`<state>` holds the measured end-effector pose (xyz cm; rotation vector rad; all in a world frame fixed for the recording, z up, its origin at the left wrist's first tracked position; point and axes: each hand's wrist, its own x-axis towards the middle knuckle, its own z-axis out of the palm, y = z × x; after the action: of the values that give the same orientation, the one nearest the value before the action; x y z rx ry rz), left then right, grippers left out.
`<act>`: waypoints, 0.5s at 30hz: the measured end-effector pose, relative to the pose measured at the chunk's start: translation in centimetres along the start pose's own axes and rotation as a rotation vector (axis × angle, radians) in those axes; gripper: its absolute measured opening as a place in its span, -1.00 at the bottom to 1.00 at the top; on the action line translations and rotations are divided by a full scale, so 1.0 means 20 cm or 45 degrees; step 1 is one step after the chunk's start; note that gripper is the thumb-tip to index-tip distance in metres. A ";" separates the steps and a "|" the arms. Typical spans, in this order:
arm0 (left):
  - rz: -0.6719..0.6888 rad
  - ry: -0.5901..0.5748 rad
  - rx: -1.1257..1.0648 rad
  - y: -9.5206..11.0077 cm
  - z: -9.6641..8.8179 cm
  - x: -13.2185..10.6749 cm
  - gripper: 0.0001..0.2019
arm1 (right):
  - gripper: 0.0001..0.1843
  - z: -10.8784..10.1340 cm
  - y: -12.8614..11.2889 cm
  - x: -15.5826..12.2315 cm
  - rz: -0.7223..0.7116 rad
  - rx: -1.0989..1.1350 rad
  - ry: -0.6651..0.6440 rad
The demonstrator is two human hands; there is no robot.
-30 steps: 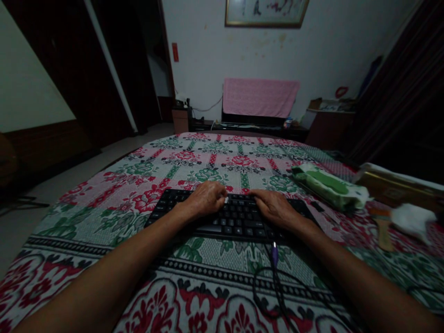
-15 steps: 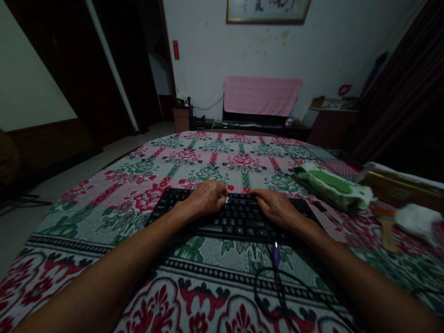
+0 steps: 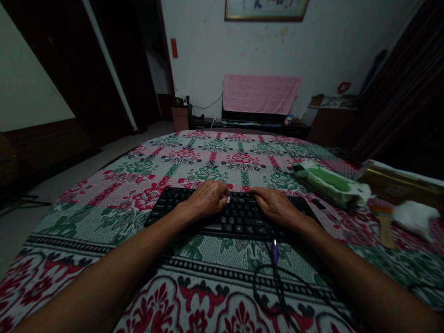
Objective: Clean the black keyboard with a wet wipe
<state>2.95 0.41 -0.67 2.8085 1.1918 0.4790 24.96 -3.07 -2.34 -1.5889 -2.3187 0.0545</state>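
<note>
A black keyboard (image 3: 239, 217) lies on the flowered tablecloth (image 3: 194, 282) in front of me. My left hand (image 3: 209, 198) is closed over its middle, pinching a small white thing (image 3: 228, 200) against the keys near the far edge. What that white piece is, I cannot make out. My right hand (image 3: 274, 205) holds the keyboard's right half, its fingers reaching over the far edge and the thumb lying along the keys. A black cable (image 3: 277, 282) with a purple plug (image 3: 275, 252) lies coiled on the near side, between my forearms.
To the right are a green wipes pack (image 3: 331, 182), a brush with a wooden handle (image 3: 385, 231), a crumpled white tissue (image 3: 414, 217) and a gold box (image 3: 402, 182). Beyond the table, a pink cloth (image 3: 262, 92) hangs over a screen by the wall.
My left hand and the white piece have shifted very slightly to the right along the keys. The right hand stays in place on the keyboard.
</note>
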 end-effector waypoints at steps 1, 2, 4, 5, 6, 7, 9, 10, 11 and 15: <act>0.001 0.010 0.011 0.00 0.01 0.00 -0.81 | -0.62 0.00 0.00 0.00 0.002 0.003 0.000; 0.000 0.019 0.018 -0.01 0.01 0.00 -0.81 | -0.62 0.00 0.00 0.00 0.003 0.004 0.000; -0.010 0.028 0.022 -0.01 0.01 0.00 -0.80 | -0.63 0.00 0.00 0.00 0.001 0.004 0.004; -0.016 0.031 0.019 -0.01 0.01 0.00 -0.80 | -0.63 0.00 0.00 0.00 -0.001 0.004 0.008; -0.021 0.030 0.013 -0.01 0.01 0.00 -0.80 | -0.63 0.00 0.00 0.00 -0.003 0.004 0.009; -0.022 0.027 0.003 0.00 0.00 0.00 -0.80 | -0.63 0.00 0.00 0.00 -0.004 0.004 0.008; -0.018 0.015 -0.019 0.00 0.00 0.00 -0.80 | -0.63 0.00 0.00 0.00 -0.004 0.003 0.004; -0.013 0.006 -0.028 0.00 0.00 0.00 -0.81 | -0.63 0.00 0.00 0.00 -0.003 0.002 0.005; -0.010 -0.004 -0.032 0.00 0.00 0.00 -0.81 | -0.63 0.00 0.00 0.00 -0.004 0.003 0.005; 0.003 -0.001 0.016 0.00 0.01 0.00 -0.81 | -0.64 0.00 0.00 0.00 -0.003 0.006 0.020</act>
<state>3.01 0.47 -0.83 2.8207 1.1962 0.4725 24.98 -3.05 -2.38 -1.5789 -2.3072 0.0467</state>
